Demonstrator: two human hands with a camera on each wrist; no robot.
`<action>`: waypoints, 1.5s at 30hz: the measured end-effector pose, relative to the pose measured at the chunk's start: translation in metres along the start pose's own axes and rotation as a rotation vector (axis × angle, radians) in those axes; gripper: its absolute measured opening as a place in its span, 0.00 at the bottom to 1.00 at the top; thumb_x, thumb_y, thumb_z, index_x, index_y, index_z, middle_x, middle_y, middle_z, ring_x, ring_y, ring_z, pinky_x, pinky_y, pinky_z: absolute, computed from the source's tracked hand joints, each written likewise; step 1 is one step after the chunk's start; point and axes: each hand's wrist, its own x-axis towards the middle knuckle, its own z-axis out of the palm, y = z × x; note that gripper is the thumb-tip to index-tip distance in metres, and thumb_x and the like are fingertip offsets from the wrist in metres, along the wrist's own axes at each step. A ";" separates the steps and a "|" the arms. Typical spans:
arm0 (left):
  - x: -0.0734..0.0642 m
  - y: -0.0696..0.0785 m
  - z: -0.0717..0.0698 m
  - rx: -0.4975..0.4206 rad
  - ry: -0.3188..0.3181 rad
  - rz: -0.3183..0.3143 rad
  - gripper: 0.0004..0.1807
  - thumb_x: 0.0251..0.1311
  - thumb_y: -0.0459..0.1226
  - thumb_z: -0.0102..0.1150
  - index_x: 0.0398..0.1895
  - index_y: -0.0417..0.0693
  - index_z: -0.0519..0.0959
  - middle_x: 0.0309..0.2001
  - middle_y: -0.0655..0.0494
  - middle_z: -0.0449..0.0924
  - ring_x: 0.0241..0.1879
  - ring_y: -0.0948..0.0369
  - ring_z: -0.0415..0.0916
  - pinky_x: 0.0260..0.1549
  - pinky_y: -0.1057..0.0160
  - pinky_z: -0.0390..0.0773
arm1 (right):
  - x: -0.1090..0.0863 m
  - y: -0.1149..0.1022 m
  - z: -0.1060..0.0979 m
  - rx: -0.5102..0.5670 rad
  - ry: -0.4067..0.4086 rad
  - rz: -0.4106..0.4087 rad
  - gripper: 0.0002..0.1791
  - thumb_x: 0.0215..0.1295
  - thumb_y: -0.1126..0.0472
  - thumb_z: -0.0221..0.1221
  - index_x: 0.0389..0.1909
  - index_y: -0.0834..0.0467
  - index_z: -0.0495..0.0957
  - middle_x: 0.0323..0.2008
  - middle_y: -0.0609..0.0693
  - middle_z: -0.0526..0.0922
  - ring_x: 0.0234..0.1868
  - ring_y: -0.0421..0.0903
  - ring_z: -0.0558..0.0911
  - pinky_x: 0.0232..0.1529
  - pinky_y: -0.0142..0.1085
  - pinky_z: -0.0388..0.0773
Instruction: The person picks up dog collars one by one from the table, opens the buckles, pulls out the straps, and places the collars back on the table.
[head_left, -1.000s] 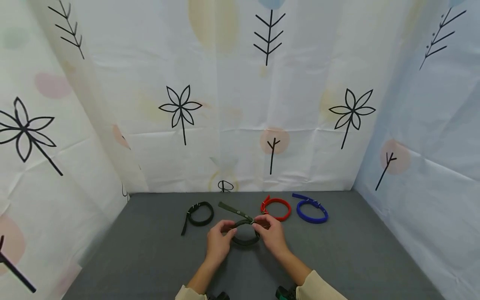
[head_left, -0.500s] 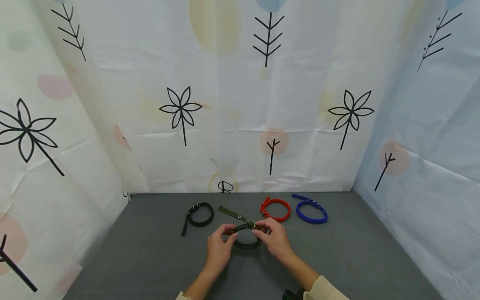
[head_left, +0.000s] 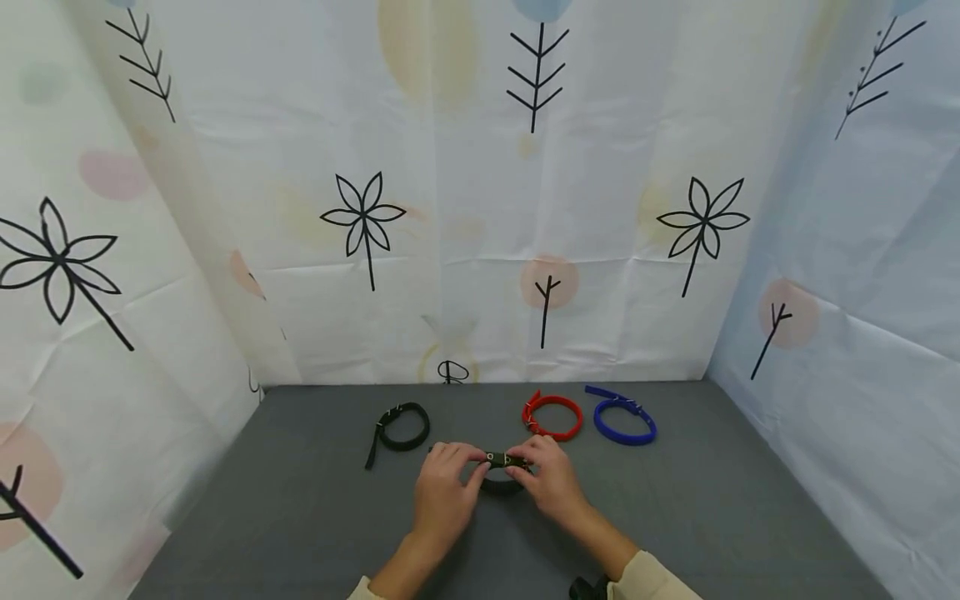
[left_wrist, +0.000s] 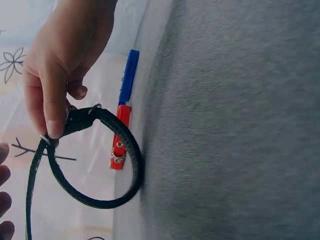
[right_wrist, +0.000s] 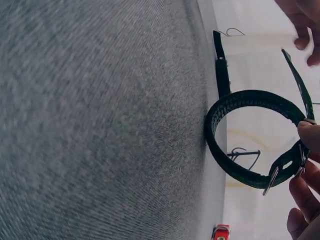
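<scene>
A dark green dog collar is held upright in a ring just above the table; its loose strap end sticks out past the metal buckle. My right hand pinches it at the buckle between thumb and fingers, plainest in the left wrist view. My left hand is right beside the strap, overlapping it in the head view. Both wrist views show a gap between the left fingers and the strap. The left thumb is hidden in the left wrist view.
On the grey table lie a black collar at the back left, a red collar behind my right hand and a blue collar further right. White patterned sheets stand around the back and sides.
The green collar has turned, so its loose strap no longer shows pointing up and left. My left hand has moved right from the ring's left side toward the buckle. The right hand keeps its pinch.
</scene>
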 end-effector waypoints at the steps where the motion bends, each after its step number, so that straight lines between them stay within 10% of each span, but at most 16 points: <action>1: 0.002 0.000 0.001 0.000 -0.005 0.013 0.12 0.44 0.36 0.77 0.31 0.55 0.82 0.34 0.64 0.80 0.33 0.63 0.71 0.33 0.61 0.72 | 0.000 0.000 0.000 -0.021 -0.001 -0.024 0.13 0.45 0.66 0.75 0.34 0.52 0.85 0.30 0.42 0.78 0.30 0.38 0.70 0.29 0.33 0.71; 15: 0.018 -0.014 0.009 -0.235 -0.511 -0.282 0.17 0.58 0.52 0.65 0.42 0.51 0.82 0.35 0.64 0.80 0.35 0.60 0.73 0.35 0.59 0.72 | 0.006 0.001 0.004 -0.219 -0.025 -0.288 0.13 0.46 0.60 0.75 0.34 0.52 0.85 0.32 0.43 0.79 0.32 0.41 0.72 0.36 0.36 0.73; 33: 0.020 -0.030 0.009 -0.673 -0.735 -0.455 0.15 0.70 0.42 0.55 0.32 0.38 0.81 0.26 0.49 0.78 0.22 0.62 0.68 0.24 0.65 0.69 | 0.006 0.001 -0.002 0.077 0.006 -0.201 0.15 0.48 0.68 0.72 0.39 0.56 0.86 0.37 0.45 0.83 0.36 0.41 0.75 0.33 0.35 0.76; 39: 0.029 -0.017 -0.004 -0.875 -0.733 -0.491 0.17 0.72 0.35 0.49 0.31 0.26 0.76 0.22 0.34 0.69 0.21 0.59 0.66 0.28 0.60 0.76 | 0.008 -0.007 -0.003 0.224 0.049 -0.082 0.13 0.50 0.71 0.70 0.38 0.59 0.85 0.36 0.49 0.83 0.35 0.46 0.78 0.29 0.39 0.79; 45: 0.037 -0.004 -0.016 -0.938 -0.698 -0.501 0.15 0.71 0.32 0.49 0.29 0.29 0.76 0.18 0.40 0.66 0.18 0.62 0.64 0.24 0.64 0.73 | 0.012 -0.028 -0.012 0.283 0.098 0.018 0.12 0.49 0.77 0.68 0.36 0.65 0.85 0.34 0.56 0.83 0.33 0.52 0.79 0.29 0.36 0.78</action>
